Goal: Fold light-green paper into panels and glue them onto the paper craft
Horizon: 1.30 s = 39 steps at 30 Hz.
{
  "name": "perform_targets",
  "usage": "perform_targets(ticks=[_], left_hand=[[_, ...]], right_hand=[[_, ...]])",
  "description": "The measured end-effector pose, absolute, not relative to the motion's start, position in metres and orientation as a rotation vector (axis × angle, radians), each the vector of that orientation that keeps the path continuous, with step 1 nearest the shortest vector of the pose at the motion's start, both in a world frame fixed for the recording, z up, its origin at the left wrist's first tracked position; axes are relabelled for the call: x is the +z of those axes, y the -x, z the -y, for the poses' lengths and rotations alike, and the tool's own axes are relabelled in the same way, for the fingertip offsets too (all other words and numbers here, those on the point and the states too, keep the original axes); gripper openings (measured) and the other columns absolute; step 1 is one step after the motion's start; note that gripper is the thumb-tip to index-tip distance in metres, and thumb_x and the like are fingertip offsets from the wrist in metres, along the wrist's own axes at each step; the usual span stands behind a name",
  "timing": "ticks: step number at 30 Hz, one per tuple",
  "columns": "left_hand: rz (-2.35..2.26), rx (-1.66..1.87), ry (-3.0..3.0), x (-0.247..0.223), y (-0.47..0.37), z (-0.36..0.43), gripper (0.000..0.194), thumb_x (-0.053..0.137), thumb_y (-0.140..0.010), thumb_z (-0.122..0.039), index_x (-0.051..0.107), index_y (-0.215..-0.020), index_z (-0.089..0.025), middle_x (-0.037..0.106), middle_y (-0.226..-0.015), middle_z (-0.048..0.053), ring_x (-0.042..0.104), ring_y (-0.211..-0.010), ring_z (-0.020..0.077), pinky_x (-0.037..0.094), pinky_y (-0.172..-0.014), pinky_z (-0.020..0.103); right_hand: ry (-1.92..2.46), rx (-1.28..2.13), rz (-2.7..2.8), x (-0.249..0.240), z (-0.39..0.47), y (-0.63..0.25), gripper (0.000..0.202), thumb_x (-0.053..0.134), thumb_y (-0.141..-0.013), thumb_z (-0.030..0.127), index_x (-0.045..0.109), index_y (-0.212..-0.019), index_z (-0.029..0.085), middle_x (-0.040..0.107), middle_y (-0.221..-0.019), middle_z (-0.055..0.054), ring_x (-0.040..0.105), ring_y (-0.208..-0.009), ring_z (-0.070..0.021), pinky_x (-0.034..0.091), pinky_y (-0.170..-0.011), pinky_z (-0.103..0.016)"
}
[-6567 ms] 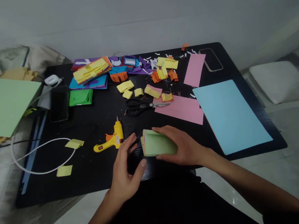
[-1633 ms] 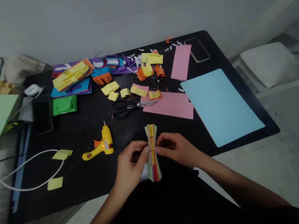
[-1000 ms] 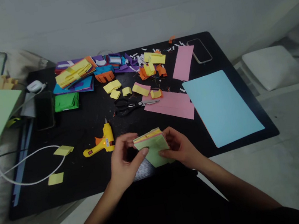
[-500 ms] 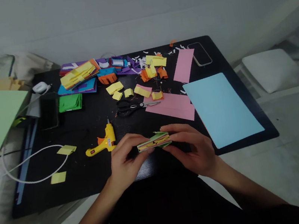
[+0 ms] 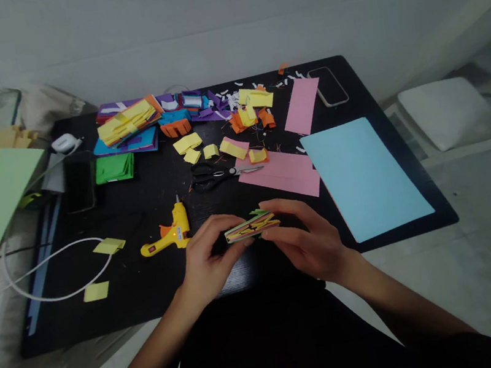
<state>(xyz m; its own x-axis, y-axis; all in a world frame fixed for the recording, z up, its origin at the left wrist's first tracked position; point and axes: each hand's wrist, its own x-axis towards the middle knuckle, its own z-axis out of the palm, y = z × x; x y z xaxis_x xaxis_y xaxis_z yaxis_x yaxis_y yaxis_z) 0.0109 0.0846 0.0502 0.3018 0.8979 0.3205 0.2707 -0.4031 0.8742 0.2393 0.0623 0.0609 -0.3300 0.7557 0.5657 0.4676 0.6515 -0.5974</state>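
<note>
Between my two hands is a small layered paper stack (image 5: pixel 252 226), with green outer sheets and yellow and pink folded layers showing at its edge. My left hand (image 5: pixel 208 258) is closed on its left end, fingers above and thumb below. At the right end, my right hand (image 5: pixel 307 236) grips it with thumb and fingers. The stack is held above the black table (image 5: pixel 153 304), near its front edge. A yellow glue gun (image 5: pixel 171 230) lies just left of my left hand. Black-handled scissors (image 5: pixel 220 175) lie beyond the stack, their blades over a pink paper sheet (image 5: pixel 285 174).
Light blue sheets (image 5: pixel 365 177) lie at the right, near a phone (image 5: pixel 327 87). Yellow paper pieces (image 5: pixel 210 151), paper scraps (image 5: pixel 223 103) and a green folded stack (image 5: pixel 115 167) are at the back. A white cable (image 5: pixel 63 297) loops at the left, beside yellow slips (image 5: pixel 96 291).
My right hand has shifted slightly left and its fingers have changed position on the paper stack. The stack is tilted a little differently, showing more of its yellow folds.
</note>
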Motion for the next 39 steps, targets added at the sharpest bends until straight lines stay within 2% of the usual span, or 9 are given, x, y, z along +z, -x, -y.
perform_targets(ticks=[6,15,18,20,24,26,31,35,39], left_hand=[[-1.043,1.113,-1.908,0.054,-0.013,-0.086,0.017,0.079,-0.093,-0.022,0.073,-0.108,-0.022,0.078,-0.100,0.005,0.074,-0.093,0.0183,0.061,-0.083,0.033],[-1.060,1.068,-1.979,0.059,-0.014,-0.086,0.016,0.074,-0.096,-0.019,0.071,-0.111,-0.020,0.077,-0.103,0.006,0.074,-0.094,0.0178,0.060,-0.085,0.032],[-1.057,1.047,-1.996,0.057,-0.015,-0.085,0.017,0.073,-0.096,-0.020,0.070,-0.114,-0.020,0.077,-0.105,0.006,0.074,-0.096,0.0184,0.060,-0.086,0.032],[-1.078,1.034,-1.994,0.056,-0.014,-0.083,0.022,0.073,-0.096,-0.021,0.068,-0.117,-0.022,0.077,-0.108,0.006,0.074,-0.097,0.0190,0.060,-0.087,0.033],[-1.142,1.057,-2.026,0.060,0.001,-0.084,0.042,0.079,-0.090,-0.024,0.063,-0.129,-0.025,0.075,-0.118,0.006,0.073,-0.106,0.0216,0.059,-0.095,0.037],[-1.160,1.040,-2.117,0.066,0.018,-0.089,0.044,0.077,-0.090,-0.024,0.062,-0.131,-0.026,0.073,-0.122,0.008,0.070,-0.114,0.0250,0.057,-0.100,0.041],[-1.348,0.702,-2.225,0.060,0.070,-0.104,0.040,0.062,-0.090,-0.025,0.061,-0.131,-0.024,0.065,-0.136,0.011,0.064,-0.125,0.0327,0.052,-0.107,0.051],[-1.739,0.461,-2.309,0.032,0.094,-0.102,0.047,0.060,-0.078,-0.020,0.060,-0.126,-0.018,0.062,-0.133,0.019,0.061,-0.119,0.0408,0.051,-0.102,0.060],[-1.859,0.330,-2.305,0.011,0.099,-0.098,0.046,0.061,-0.080,-0.024,0.061,-0.125,-0.016,0.061,-0.127,0.022,0.062,-0.109,0.0426,0.052,-0.092,0.061]], right_hand=[[0.953,0.443,1.982,0.063,-0.062,-0.238,0.050,0.062,-0.095,0.000,0.065,-0.135,0.031,0.064,-0.143,-0.008,0.068,-0.128,-0.0242,0.064,-0.104,-0.045],[0.973,0.428,1.961,0.069,-0.062,-0.233,0.035,0.066,-0.094,0.001,0.065,-0.121,0.023,0.065,-0.135,-0.013,0.068,-0.126,-0.0238,0.063,-0.103,-0.044],[0.986,0.428,1.976,0.072,-0.064,-0.232,0.031,0.064,-0.095,0.001,0.064,-0.115,0.024,0.065,-0.133,-0.012,0.068,-0.124,-0.0241,0.064,-0.102,-0.044],[1.003,0.435,1.981,0.072,-0.065,-0.232,0.030,0.063,-0.096,0.003,0.063,-0.114,0.026,0.065,-0.132,-0.010,0.068,-0.122,-0.0241,0.065,-0.099,-0.045],[1.003,0.447,1.982,0.070,-0.066,-0.232,0.029,0.062,-0.096,0.003,0.063,-0.113,0.027,0.064,-0.129,-0.009,0.068,-0.119,-0.0237,0.065,-0.097,-0.045],[1.001,0.444,1.980,0.069,-0.067,-0.232,0.029,0.061,-0.096,0.002,0.063,-0.112,0.026,0.063,-0.129,-0.010,0.068,-0.118,-0.0236,0.065,-0.097,-0.044],[1.004,0.427,1.996,0.071,-0.070,-0.232,0.027,0.060,-0.096,0.004,0.062,-0.113,0.025,0.063,-0.129,-0.010,0.068,-0.120,-0.0250,0.064,-0.099,-0.045],[0.986,0.410,2.047,0.076,-0.075,-0.232,0.022,0.061,-0.097,0.005,0.062,-0.110,0.023,0.064,-0.128,-0.012,0.068,-0.118,-0.0248,0.063,-0.101,-0.045],[0.999,0.419,2.060,0.079,-0.079,-0.232,0.021,0.060,-0.099,0.007,0.063,-0.110,0.025,0.066,-0.127,-0.010,0.068,-0.118,-0.0243,0.063,-0.101,-0.045]])
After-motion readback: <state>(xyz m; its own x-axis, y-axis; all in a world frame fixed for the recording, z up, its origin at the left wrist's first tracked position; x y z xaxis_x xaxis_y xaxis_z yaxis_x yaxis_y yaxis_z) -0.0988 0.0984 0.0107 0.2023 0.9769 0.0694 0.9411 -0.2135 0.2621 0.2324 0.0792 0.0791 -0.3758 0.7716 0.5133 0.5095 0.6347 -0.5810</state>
